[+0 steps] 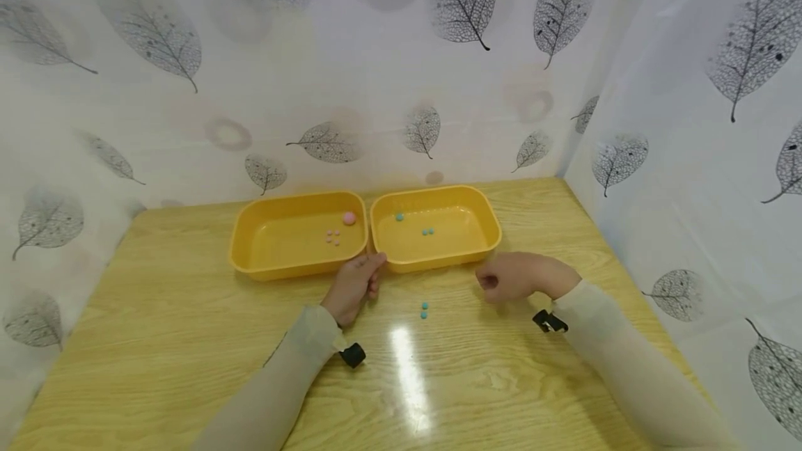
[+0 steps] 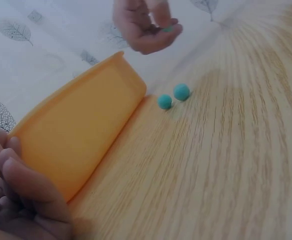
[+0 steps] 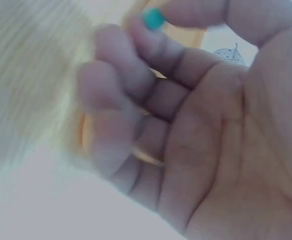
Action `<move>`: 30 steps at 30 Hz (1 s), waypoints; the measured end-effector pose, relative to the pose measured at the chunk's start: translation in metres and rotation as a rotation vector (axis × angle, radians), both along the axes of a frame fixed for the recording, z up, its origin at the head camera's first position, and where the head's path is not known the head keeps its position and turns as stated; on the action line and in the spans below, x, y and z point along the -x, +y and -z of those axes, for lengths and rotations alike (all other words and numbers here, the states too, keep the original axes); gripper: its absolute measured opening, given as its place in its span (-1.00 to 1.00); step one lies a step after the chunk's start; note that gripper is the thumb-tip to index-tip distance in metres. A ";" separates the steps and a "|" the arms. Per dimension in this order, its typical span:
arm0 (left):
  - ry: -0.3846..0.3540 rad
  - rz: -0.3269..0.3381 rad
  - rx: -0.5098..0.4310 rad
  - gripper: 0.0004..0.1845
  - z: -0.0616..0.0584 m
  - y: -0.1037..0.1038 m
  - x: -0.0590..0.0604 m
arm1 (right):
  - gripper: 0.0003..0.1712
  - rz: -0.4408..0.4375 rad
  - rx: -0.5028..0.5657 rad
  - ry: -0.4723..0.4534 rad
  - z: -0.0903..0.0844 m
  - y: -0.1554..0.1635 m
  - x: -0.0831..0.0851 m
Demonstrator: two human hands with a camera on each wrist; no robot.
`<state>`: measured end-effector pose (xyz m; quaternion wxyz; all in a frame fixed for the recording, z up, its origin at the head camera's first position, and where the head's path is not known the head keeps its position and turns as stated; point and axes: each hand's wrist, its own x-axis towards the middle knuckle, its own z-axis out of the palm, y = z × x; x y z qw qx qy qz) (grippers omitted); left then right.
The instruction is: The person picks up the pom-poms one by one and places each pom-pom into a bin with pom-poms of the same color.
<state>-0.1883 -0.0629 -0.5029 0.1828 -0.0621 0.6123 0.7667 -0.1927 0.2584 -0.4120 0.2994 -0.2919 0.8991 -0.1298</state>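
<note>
Two yellow trays, side by side at the far part of a wood-grain table. Left tray: one larger pink ball and four small pink balls, all toward its right side. Right tray: one larger teal ball, far left, and two small teal balls near the middle. On the table, near side of the right tray: two loose teal balls, one nearer than the other. Left hand: at the near left corner of the right tray, thumb and fingers gripping its rim. Right hand: raised beside that tray's near right corner, thumb and forefinger pinching one teal bead, remaining fingers bent. Backdrop: white, leaf-printed. Sleeves: pale.
</note>
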 end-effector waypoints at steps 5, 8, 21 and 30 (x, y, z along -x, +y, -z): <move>0.012 0.012 0.018 -0.70 0.000 0.001 -0.001 | -0.76 -0.022 0.129 0.116 -0.001 -0.004 0.003; 0.022 0.011 0.022 -0.70 0.000 0.001 -0.001 | -0.74 -0.035 0.182 0.224 -0.001 -0.008 0.006; 0.032 -0.021 -0.012 -0.70 0.001 0.000 -0.002 | -0.94 0.196 0.438 0.518 -0.001 -0.035 0.028; 0.019 -0.031 -0.028 -0.69 0.002 0.000 -0.001 | -0.94 0.262 0.502 0.666 0.011 -0.047 0.033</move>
